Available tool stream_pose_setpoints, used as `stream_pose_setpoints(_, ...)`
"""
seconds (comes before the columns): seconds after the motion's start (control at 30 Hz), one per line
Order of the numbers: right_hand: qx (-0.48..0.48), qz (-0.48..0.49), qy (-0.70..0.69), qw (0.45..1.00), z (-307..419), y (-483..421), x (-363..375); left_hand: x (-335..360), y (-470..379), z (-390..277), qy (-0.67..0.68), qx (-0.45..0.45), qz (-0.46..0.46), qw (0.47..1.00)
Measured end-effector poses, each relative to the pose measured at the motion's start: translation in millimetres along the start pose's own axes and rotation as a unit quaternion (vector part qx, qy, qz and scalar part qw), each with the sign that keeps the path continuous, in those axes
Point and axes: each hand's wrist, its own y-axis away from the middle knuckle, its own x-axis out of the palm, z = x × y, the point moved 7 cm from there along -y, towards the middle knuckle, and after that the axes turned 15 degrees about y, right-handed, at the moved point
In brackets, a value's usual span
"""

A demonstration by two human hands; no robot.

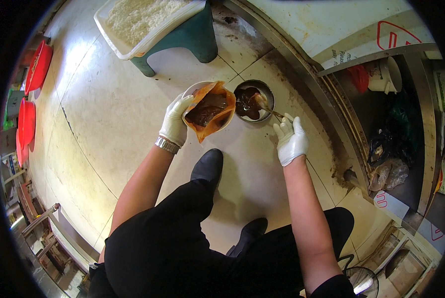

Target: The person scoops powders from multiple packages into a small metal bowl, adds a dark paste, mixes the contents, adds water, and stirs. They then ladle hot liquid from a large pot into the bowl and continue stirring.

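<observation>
Gloved in white, my left hand (175,118) grips the left side of a white tub (192,88). An opened orange-brown plastic bag (212,128) lines the tub, with dark brown paste (205,111) inside. The tub is tilted to the right, its mouth facing up toward me. My right hand (292,139), also gloved, holds the handle of a spoon (272,111) between thumb and fingers. The spoon's head rests in a round metal bowl (271,97) close to the tub's right. Glossy dark sauce (248,103) lies over something white in that bowl.
A white tray (123,54) of rice-like white grains (142,18) stands on a green plastic stool (204,41) ahead. Red basins (27,121) line the far left. At right runs a metal-framed shelf (351,149) holding a white bucket (388,76) and plastic bags (388,174). A fan (362,281) sits low right.
</observation>
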Motion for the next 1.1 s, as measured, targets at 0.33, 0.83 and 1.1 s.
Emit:
stream_pose_setpoints(0.33,-0.054,0.189,-0.111,0.974,34.1,43.5,4.6,5.4,-4.9,-3.1,-0.053,0.015,0.014,0.998)
stream_pose_setpoints(0.83,-0.629,0.158,0.525,0.551,96.6,174.4,140.6,39.1,7.8,-4.4,-0.090,0.014,0.082,0.993)
stream_pose_setpoints(1.1,-0.547,0.208,0.478,0.655,71.8,150.8,141.5,42.4,12.0,-4.9,-0.075,0.001,0.088,0.993)
